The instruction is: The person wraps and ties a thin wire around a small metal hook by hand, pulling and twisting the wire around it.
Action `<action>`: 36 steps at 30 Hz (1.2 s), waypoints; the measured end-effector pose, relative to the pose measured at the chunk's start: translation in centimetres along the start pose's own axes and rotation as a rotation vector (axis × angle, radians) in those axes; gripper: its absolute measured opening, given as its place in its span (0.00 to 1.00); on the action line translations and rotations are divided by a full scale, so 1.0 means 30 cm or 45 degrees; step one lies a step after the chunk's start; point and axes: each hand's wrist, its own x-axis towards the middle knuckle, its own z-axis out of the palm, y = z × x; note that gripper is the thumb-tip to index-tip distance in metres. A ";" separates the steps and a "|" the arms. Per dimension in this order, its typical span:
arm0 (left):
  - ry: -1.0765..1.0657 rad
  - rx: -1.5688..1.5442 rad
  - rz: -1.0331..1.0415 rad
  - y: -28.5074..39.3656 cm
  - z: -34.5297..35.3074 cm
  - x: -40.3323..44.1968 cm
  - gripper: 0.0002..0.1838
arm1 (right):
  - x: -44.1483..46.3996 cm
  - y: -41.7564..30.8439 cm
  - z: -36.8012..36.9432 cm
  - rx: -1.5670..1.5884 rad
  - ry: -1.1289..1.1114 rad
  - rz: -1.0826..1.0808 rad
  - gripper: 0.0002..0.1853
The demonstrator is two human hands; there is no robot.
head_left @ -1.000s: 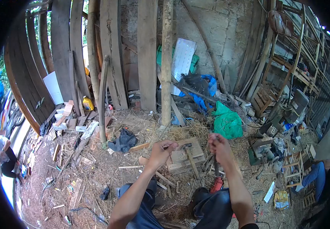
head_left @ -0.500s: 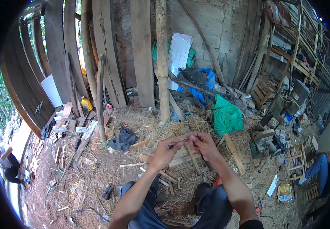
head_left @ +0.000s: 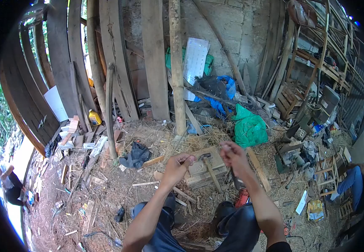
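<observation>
My left hand is raised left of a wooden block, with thumb and fingers pinched together; whatever they hold is too small to make out. To the right of the block, my right hand has its fingers curled and somewhat blurred, and its contents cannot be made out. A hammer rests on the block between my hands, its head on the wood and its handle pointing toward me. Below my right hand lies a red object, next to a dark tool partly hidden by my wrist.
A green sack and a loose board lie beyond my right hand. A wooden post stands behind the block. Black cloth is on the littered ground. One person is at far left, another at far right.
My hands came together above the block half a second ago and are now apart again, the right one having moved right. The hammer and block show more fully between them.
</observation>
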 end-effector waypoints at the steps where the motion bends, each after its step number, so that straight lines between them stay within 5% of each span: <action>1: -0.005 0.003 0.003 0.006 0.008 0.000 0.10 | -0.015 -0.004 0.045 -0.067 -0.108 -0.006 0.13; 7: -0.083 -0.033 -0.131 0.067 0.057 -0.004 0.11 | -0.021 -0.007 0.118 -0.018 -0.350 0.028 0.14; 13: -0.155 0.019 -0.048 0.038 0.054 -0.007 0.12 | 0.015 -0.005 0.054 0.069 -0.173 0.035 0.10; 25: -0.181 -0.037 -0.192 0.069 0.071 -0.008 0.09 | 0.017 -0.024 0.047 0.122 -0.261 0.107 0.08; 27: -0.086 0.037 0.030 0.046 0.089 -0.004 0.08 | 0.030 -0.018 0.030 0.120 -0.263 0.095 0.07; 30: 0.056 0.407 0.342 0.037 0.096 -0.011 0.07 | 0.067 -0.008 -0.038 0.021 -0.001 0.144 0.07; 32: 0.065 0.373 0.255 0.040 0.071 -0.032 0.07 | 0.110 -0.030 -0.151 0.227 0.319 -0.037 0.07; 36: 0.118 0.457 0.246 0.028 0.032 -0.011 0.06 | 0.046 -0.036 -0.107 0.173 0.238 -0.013 0.10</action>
